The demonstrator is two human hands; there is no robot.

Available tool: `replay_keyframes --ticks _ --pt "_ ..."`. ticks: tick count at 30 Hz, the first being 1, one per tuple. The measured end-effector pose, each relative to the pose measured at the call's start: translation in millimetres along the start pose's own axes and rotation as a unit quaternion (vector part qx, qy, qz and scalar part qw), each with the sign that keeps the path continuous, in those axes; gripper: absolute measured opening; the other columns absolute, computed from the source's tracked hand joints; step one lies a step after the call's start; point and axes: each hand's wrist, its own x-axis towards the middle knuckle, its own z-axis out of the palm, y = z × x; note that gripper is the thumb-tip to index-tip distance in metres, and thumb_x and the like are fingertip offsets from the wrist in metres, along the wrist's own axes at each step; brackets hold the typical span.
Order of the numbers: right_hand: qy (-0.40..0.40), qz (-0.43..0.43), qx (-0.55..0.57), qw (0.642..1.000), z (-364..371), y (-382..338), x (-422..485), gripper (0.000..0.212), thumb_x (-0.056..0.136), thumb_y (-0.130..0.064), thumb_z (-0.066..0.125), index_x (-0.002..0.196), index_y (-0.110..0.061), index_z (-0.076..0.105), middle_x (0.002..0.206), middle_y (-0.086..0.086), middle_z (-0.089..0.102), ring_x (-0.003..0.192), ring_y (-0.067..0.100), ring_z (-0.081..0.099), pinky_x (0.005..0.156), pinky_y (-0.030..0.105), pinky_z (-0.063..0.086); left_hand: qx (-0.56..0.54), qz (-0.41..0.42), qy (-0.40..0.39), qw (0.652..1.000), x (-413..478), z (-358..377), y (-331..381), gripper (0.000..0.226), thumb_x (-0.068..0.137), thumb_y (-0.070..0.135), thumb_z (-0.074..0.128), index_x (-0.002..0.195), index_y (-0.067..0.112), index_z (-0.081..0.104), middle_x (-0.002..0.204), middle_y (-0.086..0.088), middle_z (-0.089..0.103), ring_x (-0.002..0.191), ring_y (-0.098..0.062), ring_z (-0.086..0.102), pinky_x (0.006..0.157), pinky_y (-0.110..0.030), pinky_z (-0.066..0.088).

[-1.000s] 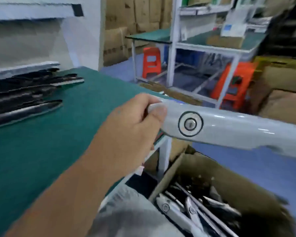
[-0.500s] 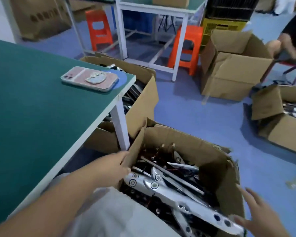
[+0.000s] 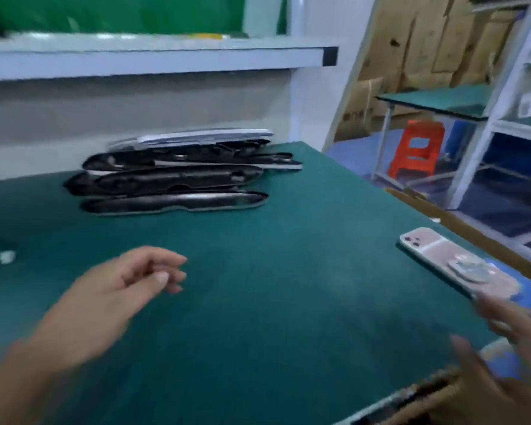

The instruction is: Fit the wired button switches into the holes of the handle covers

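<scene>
Seen from the head camera, the handle covers [image 3: 178, 176] lie stacked at the back of the green worktop [image 3: 273, 302], well apart from both hands. The left hand [image 3: 126, 283] hovers over the worktop, fingers loosely curled round nothing. The right hand [image 3: 515, 342] (badly blurred) sits at the near right edge beside a phone [image 3: 454, 265], fingers spread and seemingly empty. No wired switch shows, and whether the stacked covers are already fitted cannot be told. The next fitting looks not yet begun.
</scene>
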Motion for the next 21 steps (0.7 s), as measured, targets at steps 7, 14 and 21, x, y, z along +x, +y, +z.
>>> replay_keyframes --ticks 7,14,21 --pt "-0.212 -0.095 -0.102 0.967 201 -86 112 0.035 0.089 -0.021 0.058 0.124 -0.018 0.057 0.131 0.003 0.048 0.12 0.026 0.041 0.103 0.04 0.034 0.084 -0.16 0.273 0.945 2 -83 -105 0.038 0.093 0.013 0.054 0.076 0.046 0.062 0.075 0.021 0.07 0.083 -0.005 0.066 0.071 -0.028 0.046" --pt "-0.295 0.052 -0.216 0.929 314 -95 153 0.034 0.092 -0.05 0.047 0.125 -0.042 0.051 0.148 0.0 0.027 0.13 0.027 0.017 0.104 0.049 0.03 0.116 -0.129 0.205 0.963 16 -72 -107 0.028 0.093 0.021 0.054 0.082 0.047 0.055 0.093 0.022 0.065 0.09 0.007 0.057 0.07 -0.003 0.039" --pt "-0.277 0.03 -0.117 0.953 305 -119 151 0.026 0.098 -0.035 0.038 0.084 -0.017 0.051 0.073 0.003 0.058 0.064 0.026 0.047 0.065 0.038 0.039 0.054 -0.099 0.2 0.973 13 -72 -105 0.025 0.093 0.02 0.055 0.085 0.044 0.059 0.093 0.02 0.067 0.089 0.012 0.056 0.073 -0.001 0.037"
